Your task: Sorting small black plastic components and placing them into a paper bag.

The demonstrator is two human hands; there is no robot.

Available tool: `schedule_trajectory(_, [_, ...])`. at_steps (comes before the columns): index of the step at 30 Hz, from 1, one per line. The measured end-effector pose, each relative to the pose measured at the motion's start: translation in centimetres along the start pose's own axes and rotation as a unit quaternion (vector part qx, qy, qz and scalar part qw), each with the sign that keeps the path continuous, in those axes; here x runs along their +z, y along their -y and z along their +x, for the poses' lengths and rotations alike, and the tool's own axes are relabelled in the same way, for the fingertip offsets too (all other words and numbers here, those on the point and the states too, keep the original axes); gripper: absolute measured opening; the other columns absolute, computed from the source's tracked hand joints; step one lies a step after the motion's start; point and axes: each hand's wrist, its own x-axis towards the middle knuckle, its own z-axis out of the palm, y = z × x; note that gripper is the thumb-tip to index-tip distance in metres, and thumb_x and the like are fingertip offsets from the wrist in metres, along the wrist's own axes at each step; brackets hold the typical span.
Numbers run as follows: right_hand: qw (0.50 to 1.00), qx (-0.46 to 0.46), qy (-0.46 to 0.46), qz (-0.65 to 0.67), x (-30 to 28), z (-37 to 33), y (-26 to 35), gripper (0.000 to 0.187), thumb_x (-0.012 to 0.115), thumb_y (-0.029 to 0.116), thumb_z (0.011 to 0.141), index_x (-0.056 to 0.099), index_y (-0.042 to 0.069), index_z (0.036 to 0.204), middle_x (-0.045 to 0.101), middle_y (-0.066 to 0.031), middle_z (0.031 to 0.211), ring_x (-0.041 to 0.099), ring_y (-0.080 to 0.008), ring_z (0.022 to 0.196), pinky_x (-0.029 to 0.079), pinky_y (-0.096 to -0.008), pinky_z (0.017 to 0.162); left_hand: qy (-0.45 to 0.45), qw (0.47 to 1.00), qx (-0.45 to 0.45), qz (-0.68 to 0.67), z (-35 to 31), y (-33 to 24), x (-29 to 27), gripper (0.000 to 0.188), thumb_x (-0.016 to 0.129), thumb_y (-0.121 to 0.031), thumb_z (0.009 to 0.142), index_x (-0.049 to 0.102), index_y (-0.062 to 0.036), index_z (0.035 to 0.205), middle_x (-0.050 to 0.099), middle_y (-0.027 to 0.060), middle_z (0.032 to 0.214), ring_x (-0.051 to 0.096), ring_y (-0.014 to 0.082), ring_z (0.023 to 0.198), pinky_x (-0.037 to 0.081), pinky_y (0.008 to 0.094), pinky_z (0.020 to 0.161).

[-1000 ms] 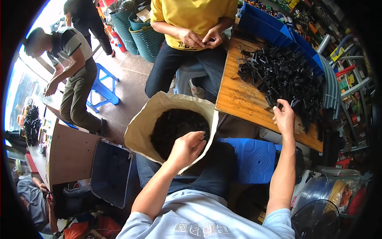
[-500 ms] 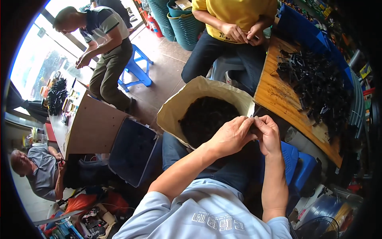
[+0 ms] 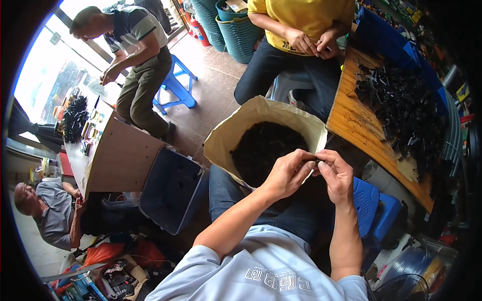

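Observation:
My left hand (image 3: pixel 290 173) and my right hand (image 3: pixel 337 175) meet above the near right rim of a pale open sack (image 3: pixel 217 141). Between their pinched fingertips is a small black part (image 3: pixel 316 161); the fingers cover most of it, so its exact kind does not show. Inside the sack lies a dark heap of small pieces (image 3: pixel 266 145). On the wooden table (image 3: pixel 346 113) to the right is a big pile of thin black parts (image 3: pixel 401 113).
A blue bin (image 3: pixel 170 193) stands left of the sack, beside another worktable (image 3: pixel 118 163). Across from me a person in a yellow shirt (image 3: pixel 301 22) sits close to the sack. Two more people are at the left. A blue plastic stool (image 3: pixel 365 200) stands by my right arm.
The fingertips of both hands have come down slightly and turned, and the black part now lies more level between them. The whole view has shifted a little.

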Motion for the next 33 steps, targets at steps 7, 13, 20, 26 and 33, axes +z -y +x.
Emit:
schedule_trajectory(7, [0.999,-0.021,-0.001,-0.030,0.4,0.4,0.2,0.020,0.052,0.000,0.091,0.061,-0.004,0.109,0.054,-0.0106,0.116,0.060,-0.0143,0.092,0.054,-0.0270,0.077,-0.035,0.999,-0.012,-0.028,0.1,0.1,0.1,0.018,0.059,-0.010,0.094,0.055,0.0025,0.107,0.064,0.0114,0.093,0.064,0.0135,0.077,0.052,0.0264,0.066])
schedule_trajectory(13, [0.999,-0.016,0.000,-0.031,0.4,0.6,-0.6,0.018,0.051,0.000,0.091,0.062,-0.003,0.105,0.056,-0.0075,0.105,0.056,-0.0102,0.081,0.047,-0.0234,0.067,-0.048,0.985,0.097,0.133,0.6,0.2,0.3,0.013,0.064,-0.001,0.084,0.054,0.0005,0.091,0.059,0.0133,0.082,0.062,0.0247,0.067,0.049,0.0308,0.060])
schedule_trajectory(20, [0.997,0.032,0.010,0.069,0.9,1.0,-1.1,0.016,0.052,-0.002,0.088,0.063,-0.002,0.101,0.058,-0.0030,0.095,0.051,-0.0058,0.068,0.042,-0.0206,0.060,-0.106,0.976,0.124,0.143,0.1,0.7,0.9,0.016,0.065,0.003,0.079,0.049,-0.0010,0.083,0.058,0.0137,0.078,0.060,0.0295,0.066,0.048,0.0342,0.058])
schedule_trajectory(26, [0.987,0.086,0.020,0.132,1.0,1.4,-2.4,0.018,0.052,0.000,0.088,0.062,-0.002,0.102,0.057,-0.0008,0.084,0.050,-0.0051,0.067,0.041,-0.0202,0.059,-0.127,0.959,0.177,0.180,-0.3,1.5,0.7,0.013,0.063,0.003,0.082,0.052,-0.0001,0.088,0.059,0.0128,0.077,0.059,0.0237,0.064,0.048,0.0311,0.057])
schedule_trajectory(33, [0.988,0.131,0.065,0.058,0.1,1.0,-1.5,0.014,0.059,0.004,0.089,0.061,0.000,0.102,0.060,-0.0006,0.078,0.051,-0.0045,0.063,0.041,-0.0183,0.055,-0.061,0.955,-0.149,-0.250,-1.3,1.1,-0.6,0.018,0.055,-0.015,0.096,0.055,0.0006,0.104,0.059,0.0040,0.085,0.058,0.0096,0.070,0.047,0.0246,0.060])
